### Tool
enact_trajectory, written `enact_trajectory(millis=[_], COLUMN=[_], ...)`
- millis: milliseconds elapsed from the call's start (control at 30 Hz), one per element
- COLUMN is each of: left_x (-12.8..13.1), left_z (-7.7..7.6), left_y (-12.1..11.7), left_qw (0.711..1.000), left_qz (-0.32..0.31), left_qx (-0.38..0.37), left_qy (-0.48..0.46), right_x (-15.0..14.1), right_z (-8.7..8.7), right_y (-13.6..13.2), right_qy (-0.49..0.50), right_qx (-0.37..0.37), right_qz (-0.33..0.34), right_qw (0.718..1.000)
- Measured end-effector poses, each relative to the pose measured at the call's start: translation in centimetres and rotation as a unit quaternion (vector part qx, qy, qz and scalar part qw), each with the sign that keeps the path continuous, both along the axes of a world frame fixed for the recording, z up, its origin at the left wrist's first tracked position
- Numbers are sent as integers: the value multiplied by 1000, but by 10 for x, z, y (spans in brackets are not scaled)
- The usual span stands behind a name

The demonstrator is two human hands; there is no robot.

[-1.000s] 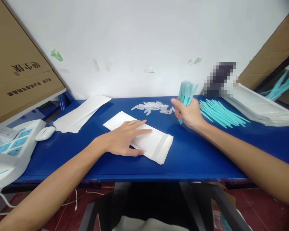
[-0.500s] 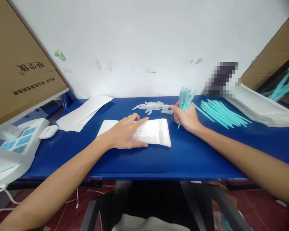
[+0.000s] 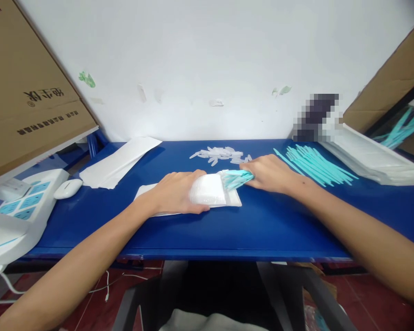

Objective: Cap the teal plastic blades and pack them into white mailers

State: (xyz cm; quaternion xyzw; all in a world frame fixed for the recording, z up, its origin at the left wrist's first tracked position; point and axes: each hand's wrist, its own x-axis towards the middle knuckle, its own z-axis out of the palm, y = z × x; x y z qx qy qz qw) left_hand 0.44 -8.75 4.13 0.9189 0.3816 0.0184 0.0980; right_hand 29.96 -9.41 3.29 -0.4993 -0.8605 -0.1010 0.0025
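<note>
A white bubble mailer [image 3: 209,189] lies on the blue table, its middle bulging upward and its mouth facing right. My left hand [image 3: 175,191] grips it from the left, thumb along the near edge and fingers on the far side. Closed around a bunch of slim turquoise sticks [image 3: 237,178], my right hand [image 3: 271,172] is at the mailer's mouth. The sticks point left, their far ends at or inside the opening; how deep they reach I cannot tell. Under the bulging mailer, more flat white packaging [image 3: 145,188] shows at the left.
Small translucent pieces [image 3: 219,153] lie near the wall. More turquoise sticks [image 3: 320,165] are spread at right, beside stacked white bags [image 3: 382,161]. White sheets [image 3: 119,163], a white earbud case [image 3: 68,189] and a power strip [image 3: 31,207] are at left, below a cardboard box [image 3: 37,82].
My right hand has moved left and tipped the sticks from upright to pointing left at the mailer's mouth. My left hand has tightened, and the flat mailer now bulges.
</note>
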Motion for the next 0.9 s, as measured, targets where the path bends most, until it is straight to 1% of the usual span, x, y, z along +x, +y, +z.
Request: enact_trajectory(millis=[67, 167, 300, 400, 500, 600, 700, 733, 800, 867, 900], left_x=[1, 2, 1, 1, 3, 7, 13, 15, 17, 19, 19], left_z=[3, 4, 2, 3, 8, 15, 23, 27, 36, 47, 52], left_y=[-2, -2, -1, -2, -5, -8, -10, -10, -11, -11, -11], left_qw=[1000, 999, 996, 996, 995, 994, 994, 993, 987, 974, 964], left_qz=[3, -9, -23, -8, 23, 33, 22, 22, 33, 54, 63], left_qx=[12, 34, 66, 83, 95, 103, 103, 103, 106, 109, 111], left_qy=[-13, -37, -48, -29, -3, 4, -31, -55, -120, -193, -231], right_x=[2, 2, -9, -23, -35, -48, -66, -74, -91, -107, -114], right_z=[0, -1, 1, 10, 26, 49, 83, 97, 129, 166, 184], right_y=[1, 2, -1, -7, -16, -24, -27, -27, -29, -31, -33], right_qy=[-27, -51, -83, -99, -112, -129, -146, -150, -141, -103, -51], right_qx=[4, 27, 57, 71, 89, 96, 93, 94, 86, 67, 44], right_qz=[7, 22, 15, 15, 27, 31, 55, 63, 46, -1, -45], right_qw=[1000, 998, 995, 992, 989, 987, 983, 982, 985, 992, 997])
